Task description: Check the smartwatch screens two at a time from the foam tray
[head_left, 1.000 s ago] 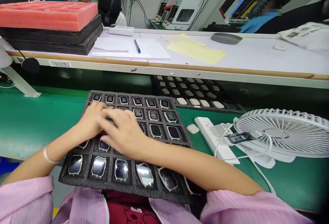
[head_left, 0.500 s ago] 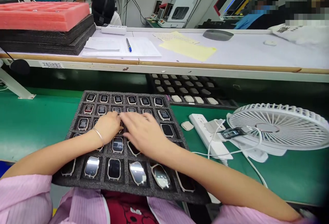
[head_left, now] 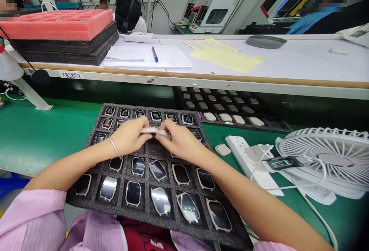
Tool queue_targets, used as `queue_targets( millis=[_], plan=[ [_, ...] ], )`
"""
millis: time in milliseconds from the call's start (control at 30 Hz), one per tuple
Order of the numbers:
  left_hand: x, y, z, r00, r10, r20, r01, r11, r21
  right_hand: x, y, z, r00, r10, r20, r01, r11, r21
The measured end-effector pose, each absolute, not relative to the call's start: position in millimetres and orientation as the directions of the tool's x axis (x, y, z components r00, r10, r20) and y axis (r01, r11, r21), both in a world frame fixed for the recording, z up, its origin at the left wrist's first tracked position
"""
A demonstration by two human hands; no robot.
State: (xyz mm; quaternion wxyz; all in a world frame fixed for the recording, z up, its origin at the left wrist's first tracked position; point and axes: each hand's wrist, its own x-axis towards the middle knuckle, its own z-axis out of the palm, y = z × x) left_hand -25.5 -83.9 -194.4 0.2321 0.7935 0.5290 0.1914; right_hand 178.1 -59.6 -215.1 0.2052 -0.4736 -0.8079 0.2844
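A black foam tray [head_left: 95, 195] lies partly on my lap and partly on the green bench. Its pockets hold several smartwatch bodies with dark screens. Over the tray's middle, my left hand [head_left: 129, 137] and my right hand [head_left: 180, 143] meet and together pinch one flat, light-coloured watch body [head_left: 154, 131], held edge-on just above the tray. A thin bracelet circles my left wrist. The pockets directly beneath my hands are hidden.
A second black tray [head_left: 227, 108] of pale parts sits under the white shelf. To the right lie a white power strip [head_left: 250, 162], a loose pale part [head_left: 222, 150] and a white fan [head_left: 325, 158]. Pink and black foam [head_left: 57, 32], papers and a pen rest on the shelf. Other people work behind.
My hands slid from the tray's left side to its middle and lifted one watch body out of a pocket. They now hold it between their fingertips.
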Motion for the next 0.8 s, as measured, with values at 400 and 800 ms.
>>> queue_targets(
  millis=[400,800],
  plan=[
    [-17.4,-51.7,-204.6,0.114,0.982,-0.147,-0.059,0.155,0.986,158.3,-39.7,-235.5,-0.48,0.857,-0.188,-0.396,-0.403,-0.825],
    [-21.7,-56.7,-220.1,0.05,0.984,0.17,0.346,-0.177,0.921,166.8,-45.2,-238.8,-0.525,0.85,-0.048,-0.423,-0.309,-0.852]
  ],
)
